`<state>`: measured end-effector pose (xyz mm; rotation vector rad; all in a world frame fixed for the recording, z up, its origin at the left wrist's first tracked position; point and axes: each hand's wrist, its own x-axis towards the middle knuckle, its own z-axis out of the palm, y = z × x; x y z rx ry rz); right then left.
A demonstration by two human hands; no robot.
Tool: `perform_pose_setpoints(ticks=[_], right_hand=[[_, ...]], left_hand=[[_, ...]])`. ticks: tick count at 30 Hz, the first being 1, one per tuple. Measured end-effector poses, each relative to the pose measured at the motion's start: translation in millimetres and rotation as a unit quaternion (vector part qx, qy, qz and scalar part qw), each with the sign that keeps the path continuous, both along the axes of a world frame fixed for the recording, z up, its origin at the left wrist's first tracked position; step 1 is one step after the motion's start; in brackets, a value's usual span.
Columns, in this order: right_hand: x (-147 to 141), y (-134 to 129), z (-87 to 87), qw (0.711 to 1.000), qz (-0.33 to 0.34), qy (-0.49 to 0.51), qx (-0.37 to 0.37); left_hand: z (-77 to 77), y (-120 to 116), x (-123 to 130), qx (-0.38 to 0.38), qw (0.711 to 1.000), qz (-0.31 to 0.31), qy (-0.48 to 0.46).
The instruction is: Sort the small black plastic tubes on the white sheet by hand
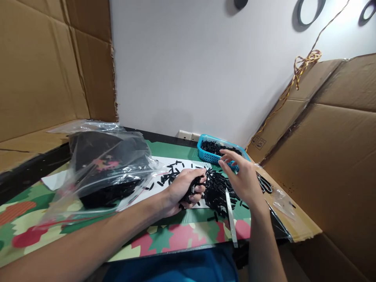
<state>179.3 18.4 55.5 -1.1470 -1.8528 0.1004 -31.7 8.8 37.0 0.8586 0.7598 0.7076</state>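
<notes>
My left hand (188, 190) is closed around a bunch of small black strips (192, 188), their ends poking out between the fingers. To its right, my right hand (239, 172) hovers with fingers apart and nothing visible in them. Beneath and between the hands spreads a heap of the same black strips (219, 190), with loose ones scattered over a white sheet (160, 162). A blue perforated basket (210, 156) holding more black pieces stands just behind my right hand. On the heap's near side lies a pale flat stick (231, 219), pointing toward the table edge.
A clear zip bag (138, 156) with black pieces inside covers the table's left. Cardboard walls (337, 156) close in both sides. A looped black cable (264, 183) lies right of the heap, near a small plastic bag (283, 201). Wall sockets (185, 135) sit at the back.
</notes>
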Motion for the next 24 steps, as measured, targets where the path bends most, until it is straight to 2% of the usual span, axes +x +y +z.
perform_pose_setpoints(ticks=[3, 6, 12, 20, 24], right_hand=[[-15.2, -36.9, -14.1, 0.997, 0.063, 0.019, -0.051], [-28.6, -57.8, -27.9, 0.991, 0.09, 0.049, -0.086], [-37.3, -63.8, -47.6, 0.983, 0.081, 0.132, -0.102], [-29.2, -71.4, -54.0, 0.976, 0.048, 0.206, -0.051], [-21.8, -71.7, -55.4, 0.963, 0.034, 0.263, -0.042]], left_hand=[[-1.0, -0.4, 1.8, 0.006, 1.0, -0.001, -0.007], [-1.4, -1.9, 3.9, 0.021, 1.0, 0.0, -0.004], [-3.6, -2.0, 6.2, 0.014, 0.999, -0.015, 0.031], [-2.5, -1.6, 5.7, 0.006, 0.998, -0.045, 0.042], [-4.1, -1.0, 4.2, 0.009, 0.995, -0.091, 0.04]])
